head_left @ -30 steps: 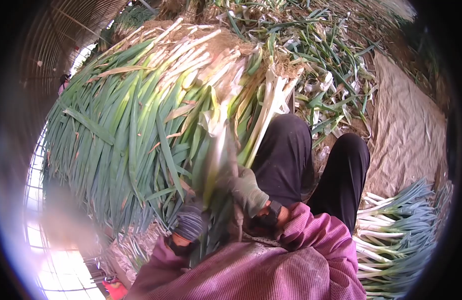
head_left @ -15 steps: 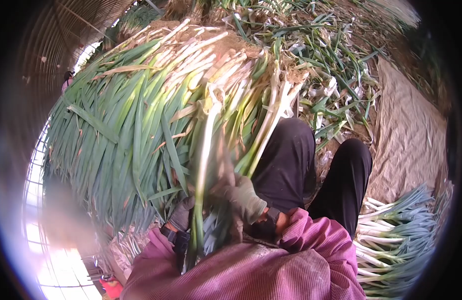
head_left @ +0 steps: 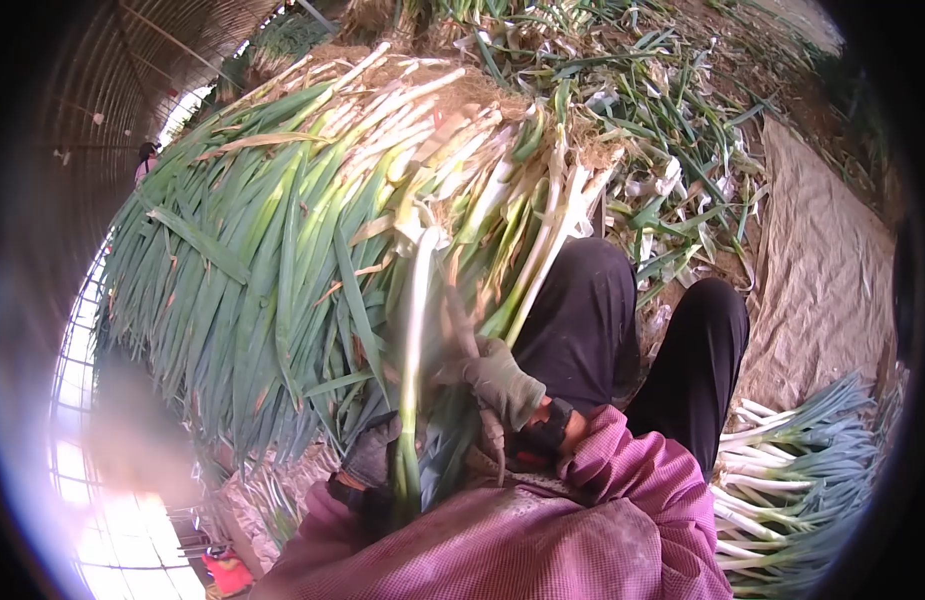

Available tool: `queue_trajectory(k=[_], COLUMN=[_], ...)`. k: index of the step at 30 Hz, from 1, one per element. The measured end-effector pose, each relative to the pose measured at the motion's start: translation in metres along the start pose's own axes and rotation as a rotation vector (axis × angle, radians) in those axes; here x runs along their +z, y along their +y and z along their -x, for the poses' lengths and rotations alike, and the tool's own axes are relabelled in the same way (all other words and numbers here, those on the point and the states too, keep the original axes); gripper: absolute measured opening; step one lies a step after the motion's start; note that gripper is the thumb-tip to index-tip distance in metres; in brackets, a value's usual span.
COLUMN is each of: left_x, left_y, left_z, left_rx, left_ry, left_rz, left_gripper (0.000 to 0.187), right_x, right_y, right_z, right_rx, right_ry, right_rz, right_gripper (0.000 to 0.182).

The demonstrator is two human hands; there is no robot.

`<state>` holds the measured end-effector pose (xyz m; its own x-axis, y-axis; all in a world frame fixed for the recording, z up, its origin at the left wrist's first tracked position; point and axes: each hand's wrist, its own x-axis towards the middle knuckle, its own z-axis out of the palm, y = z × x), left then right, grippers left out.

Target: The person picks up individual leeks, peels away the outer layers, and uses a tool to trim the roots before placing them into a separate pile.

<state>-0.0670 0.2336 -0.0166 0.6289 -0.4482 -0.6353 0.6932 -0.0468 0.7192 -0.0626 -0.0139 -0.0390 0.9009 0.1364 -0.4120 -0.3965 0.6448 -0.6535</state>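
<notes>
A long green onion [head_left: 413,340] stands nearly upright before my body, its white shank up and its green leaves down at my lap. My left hand [head_left: 372,450], in a grey glove, is closed around its leafy lower part. Just right of the stalk, my gloved right hand [head_left: 507,385] has its fingers curled. A thin brownish strip [head_left: 492,435] hangs beside that hand, and a blurred brown streak runs up from it. What the right fingers hold I cannot make out. Behind the stalk lies a thick pile of untrimmed green onions [head_left: 242,260], roots away from me.
My dark-trousered knees [head_left: 582,310] are bent at centre right. Cleaned onions [head_left: 772,475] lie in bundles at lower right, below a beige cloth [head_left: 812,270]. Peeled leaf scraps [head_left: 672,150] cover the ground at upper right. Far left, a person [head_left: 147,160] is partly visible.
The view has shifted slightly, moving the pile a little right in it. My left hand sits slightly lower with the onion. The right hand stays close to the stalk.
</notes>
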Motion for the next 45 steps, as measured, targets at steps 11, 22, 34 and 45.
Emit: queue_trajectory(k=[11, 22, 34, 45], left_x=[0.087, 0.044, 0.043, 0.047], left_y=[0.106, 0.196, 0.328, 0.212], left_z=[-0.076, -0.172, -0.237, -0.189], left_rx=[0.793, 1.120, 0.516, 0.544], left_ry=[-0.041, 0.740, 0.933, 0.897], left_rz=[-1.346, -2.112, -2.275, -2.161], left_gripper=[0.036, 0.029, 0.062, 0.044], right_x=[0.014, 0.012, 0.006, 0.012], right_y=[-0.044, -0.014, 0.004, 0.007], right_z=[0.053, 0.027, 0.009, 0.002], right_rx=[-0.509, -0.138, -0.054, -0.105], right_ry=[0.308, 0.290, 0.215, 0.262], right_rz=[-0.142, 0.008, 0.131, 0.135], right_gripper=[0.026, 0.020, 0.018, 0.019])
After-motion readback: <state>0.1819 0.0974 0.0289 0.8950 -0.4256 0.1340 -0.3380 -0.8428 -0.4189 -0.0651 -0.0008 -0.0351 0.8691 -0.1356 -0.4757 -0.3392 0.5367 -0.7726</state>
